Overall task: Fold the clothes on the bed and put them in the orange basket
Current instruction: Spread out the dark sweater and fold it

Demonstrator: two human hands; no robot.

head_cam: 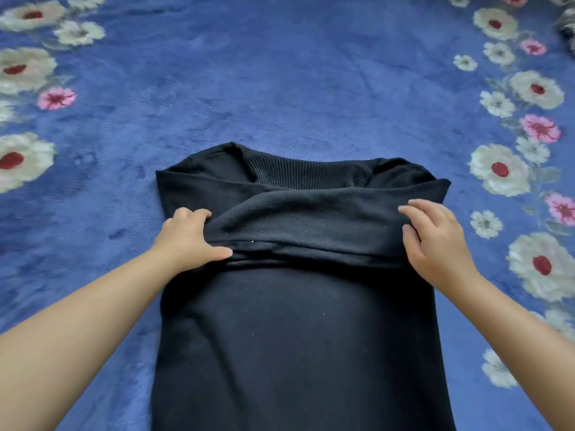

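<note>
A black sweater (295, 337) lies flat on the bed in front of me, its ribbed band at the far end and both sleeves laid crosswise over the chest. My left hand (189, 239) grips the left end of the folded sleeve band, fingers curled over the cloth and thumb under its near edge. On the right end of that band, my right hand (435, 244) has its fingers curled over the fabric and its thumb against it. The orange basket is not in view.
A blue plush blanket (280, 73) with white and pink flowers along both sides covers the bed. A grey patterned thing (567, 32) shows at the far right edge.
</note>
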